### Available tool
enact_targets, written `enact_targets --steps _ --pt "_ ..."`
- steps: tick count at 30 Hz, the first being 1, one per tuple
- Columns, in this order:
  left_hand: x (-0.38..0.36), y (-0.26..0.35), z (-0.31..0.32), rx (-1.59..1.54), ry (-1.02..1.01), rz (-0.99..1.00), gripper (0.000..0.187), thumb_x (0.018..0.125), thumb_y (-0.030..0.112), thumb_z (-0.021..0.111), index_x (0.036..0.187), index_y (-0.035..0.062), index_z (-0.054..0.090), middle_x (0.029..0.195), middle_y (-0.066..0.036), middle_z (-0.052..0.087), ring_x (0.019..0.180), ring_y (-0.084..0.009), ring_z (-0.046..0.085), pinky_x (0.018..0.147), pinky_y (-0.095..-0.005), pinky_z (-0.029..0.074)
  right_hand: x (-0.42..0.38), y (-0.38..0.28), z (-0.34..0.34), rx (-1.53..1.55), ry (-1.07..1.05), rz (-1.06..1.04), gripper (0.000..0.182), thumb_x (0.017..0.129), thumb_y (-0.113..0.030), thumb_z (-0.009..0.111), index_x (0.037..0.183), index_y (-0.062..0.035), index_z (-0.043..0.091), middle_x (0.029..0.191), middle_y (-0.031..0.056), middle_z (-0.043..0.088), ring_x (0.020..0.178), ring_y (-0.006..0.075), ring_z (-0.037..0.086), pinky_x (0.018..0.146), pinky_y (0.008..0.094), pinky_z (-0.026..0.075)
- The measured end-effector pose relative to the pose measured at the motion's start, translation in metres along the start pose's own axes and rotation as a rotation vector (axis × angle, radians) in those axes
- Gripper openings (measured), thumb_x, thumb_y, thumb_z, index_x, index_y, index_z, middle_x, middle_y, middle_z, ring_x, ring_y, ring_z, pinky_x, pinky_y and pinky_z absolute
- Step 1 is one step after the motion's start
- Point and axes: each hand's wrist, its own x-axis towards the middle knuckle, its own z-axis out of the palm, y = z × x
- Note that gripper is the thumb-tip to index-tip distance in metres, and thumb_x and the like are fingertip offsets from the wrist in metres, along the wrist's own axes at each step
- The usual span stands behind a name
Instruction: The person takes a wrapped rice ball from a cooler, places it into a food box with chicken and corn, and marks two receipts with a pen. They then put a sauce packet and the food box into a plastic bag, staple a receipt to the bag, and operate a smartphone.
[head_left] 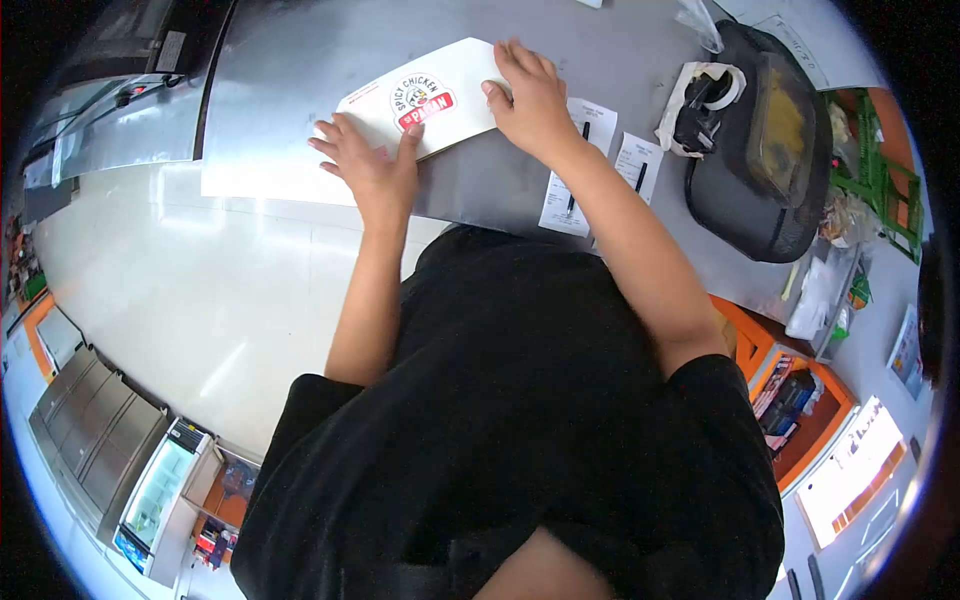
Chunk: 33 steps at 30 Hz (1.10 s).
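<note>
A white folded carton (462, 75) with a round "Spicy Chicken" logo and a red label lies on the grey metal counter (290, 50). My left hand (370, 165) rests on its near left part, fingers spread. At the carton's right end is my right hand (535, 105), its fingers over the edge and the thumb apart from them. Neither hand wraps round anything. Just right of the carton lie two printed paper slips (562, 205) (638, 160), each with a dark pen on it.
Right of the slips, a black bag (725, 180) carries a clear-lidded container (780, 130). Beside it sits a tape roll (723, 88) with a dark dispenser. A green crate (885, 190) and orange shelving (810, 420) stand farther right. Dark equipment (120, 60) is at the upper left.
</note>
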Motion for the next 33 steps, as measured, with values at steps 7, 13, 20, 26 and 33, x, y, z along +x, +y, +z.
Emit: enact_targets --steps 7,13,20,26,33 --pt "-0.001 0.005 -0.013 -0.716 -0.162 -0.276 0.092 0.088 0.028 0.077 0.150 -0.0134 0.024 0.142 -0.029 0.048 0.132 -0.0299 0.049 0.109 -0.0384 0.039 0.017 -0.010 0.011 0.609 -0.366 0.401 0.061 0.093 -0.039 0.063 0.133 0.0063 0.056 0.126 0.0277 0.062 0.112 0.0414 0.063 0.098 0.0453 0.048" --pt "0.003 0.001 -0.019 -0.765 -0.082 -0.297 0.070 0.085 0.017 0.079 0.140 -0.0105 0.047 0.128 -0.022 0.063 0.115 -0.0247 0.062 0.099 -0.0333 0.047 0.020 0.008 0.020 0.772 -0.321 0.454 0.071 0.084 -0.038 0.076 0.131 0.0108 0.056 0.111 0.0270 0.069 0.099 0.0308 0.070 0.085 0.0389 0.056" --pt "0.013 0.004 -0.040 -0.774 -0.087 -0.411 0.065 0.081 0.018 0.082 0.132 -0.0122 0.056 0.112 -0.020 0.070 0.098 -0.0206 0.068 0.087 -0.0296 0.052 0.048 -0.005 -0.015 0.587 -0.425 0.433 0.065 0.075 -0.040 0.082 0.112 0.0110 0.069 0.089 0.0230 0.073 0.076 0.0282 0.072 0.073 0.0380 0.057" --pt "0.019 0.002 -0.051 -0.543 -0.095 -0.359 0.069 0.074 0.025 0.087 0.125 -0.0132 0.061 0.106 -0.022 0.071 0.091 -0.0206 0.069 0.081 -0.0301 0.054 0.028 -0.005 0.003 0.676 -0.436 0.432 0.062 0.072 -0.045 0.083 0.100 0.0096 0.073 0.087 0.0234 0.073 0.074 0.0285 0.072 0.075 0.0351 0.056" --pt "0.030 0.008 -0.069 -0.264 -0.171 -0.351 0.085 0.067 0.045 0.088 0.121 -0.0154 0.062 0.100 -0.025 0.072 0.091 -0.0282 0.072 0.084 -0.0344 0.055 0.033 -0.013 -0.017 0.607 -0.396 0.526 0.059 0.069 -0.047 0.082 0.092 0.0070 0.075 0.080 0.0199 0.073 0.069 0.0265 0.071 0.067 0.0342 0.056"
